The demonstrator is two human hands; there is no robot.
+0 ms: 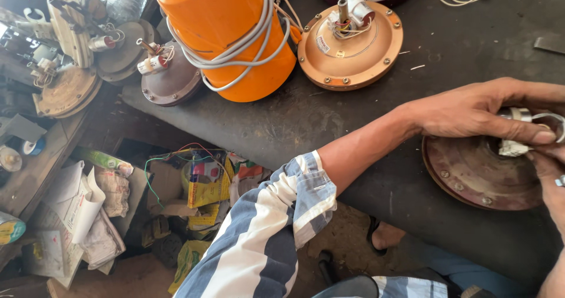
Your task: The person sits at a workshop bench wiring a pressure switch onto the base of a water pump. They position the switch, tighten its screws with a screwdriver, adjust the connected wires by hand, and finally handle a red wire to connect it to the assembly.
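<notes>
Workbench (329, 121): dark, scuffed surface seen from above, filling the upper and right part of the view.
Left hand (477, 109): reaches in from the lower middle across the bench, fingers curled and pressed together around a small silver cylinder (518, 114) at the hub of a motor disc.
Right hand (550, 177): only partly in view at the right edge, a ring on one finger; fingertips pinch a small white part (513, 149) just under the cylinder. How firmly it grips, I cannot tell.
Motor disc (471, 171): round, rusty brown, with screws about its rim, lying flat on the bench at the right edge, touching both hands.
Sleeve (276, 233): blue and white stripes, rolled above the elbow.
Other things on the bench: a copper-coloured motor disc (353, 50) with loose wires at its hub, an orange plastic jug (235, 33) wrapped in grey cable, a darker disc (173, 80) beside it.
Left side, lower down: a wooden shelf with more discs (65, 92), crumpled paper and packets (100, 209), and loose coloured wires (176, 156).
Risk: the brown disc sits close to the bench edge, so a hard pull on the hub could likely drag it off. The small white part might slip from the pinch and drop into the clutter below. Thin wires at the hub could tear if twisted.
</notes>
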